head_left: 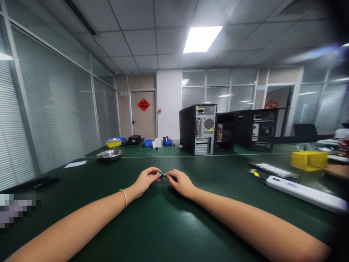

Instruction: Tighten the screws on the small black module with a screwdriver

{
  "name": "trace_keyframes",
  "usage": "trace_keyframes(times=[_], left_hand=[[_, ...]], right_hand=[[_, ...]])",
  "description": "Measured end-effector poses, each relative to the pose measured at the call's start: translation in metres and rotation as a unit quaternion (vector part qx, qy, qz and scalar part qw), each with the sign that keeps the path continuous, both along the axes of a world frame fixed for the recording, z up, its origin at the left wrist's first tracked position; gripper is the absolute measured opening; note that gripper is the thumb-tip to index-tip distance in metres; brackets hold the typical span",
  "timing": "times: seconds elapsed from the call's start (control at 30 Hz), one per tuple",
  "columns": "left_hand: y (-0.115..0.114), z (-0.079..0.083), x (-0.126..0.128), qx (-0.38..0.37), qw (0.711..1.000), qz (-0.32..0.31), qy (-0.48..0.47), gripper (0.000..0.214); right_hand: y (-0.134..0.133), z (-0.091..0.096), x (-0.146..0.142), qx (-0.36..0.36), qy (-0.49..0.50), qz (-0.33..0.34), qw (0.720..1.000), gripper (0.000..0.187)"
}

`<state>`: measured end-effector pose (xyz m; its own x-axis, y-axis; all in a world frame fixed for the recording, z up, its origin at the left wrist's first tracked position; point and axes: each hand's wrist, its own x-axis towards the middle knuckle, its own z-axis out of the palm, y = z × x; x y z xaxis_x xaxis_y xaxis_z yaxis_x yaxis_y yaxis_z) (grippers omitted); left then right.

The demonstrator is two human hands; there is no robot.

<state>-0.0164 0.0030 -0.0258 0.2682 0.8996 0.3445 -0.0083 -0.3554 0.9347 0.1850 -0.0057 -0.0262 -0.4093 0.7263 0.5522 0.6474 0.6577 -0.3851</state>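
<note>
Both of my hands meet just above the dark green tabletop, near the middle of the view. My left hand, with a bracelet at its wrist, pinches a small dark and green part. Thumb and fingers of my right hand are closed on a thin silvery piece, whose end meets or nearly meets that part. The pieces are too small to name, and fingers partly cover them.
A metal bowl and a paper sheet lie at left. Small bins, including a blue bin, stand behind. A computer tower rises at back right. A long white device and yellow box lie right, near another person's hand.
</note>
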Motion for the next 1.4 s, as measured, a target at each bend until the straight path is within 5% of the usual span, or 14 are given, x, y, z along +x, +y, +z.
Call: trace_keyframes(times=[0.5,0.93,1.13,1.4], left_hand=[[0.001,0.001,0.0,0.029,0.999,0.005,0.02,0.036],[-0.001,0.001,0.002,-0.069,0.997,-0.003,-0.04,0.043],[-0.003,0.002,0.002,0.031,0.995,0.001,0.094,0.027],[-0.011,0.007,0.005,0.119,0.952,-0.057,0.277,0.022]], right_hand=[[-0.001,0.001,0.0,-0.008,-0.037,-0.02,0.999,0.025],[0.002,-0.001,0.002,-0.013,0.001,0.026,1.0,0.024],[0.005,-0.002,0.001,-0.017,0.027,-0.02,0.999,0.023],[0.007,-0.003,0.001,-0.02,0.043,-0.033,0.998,0.022]])
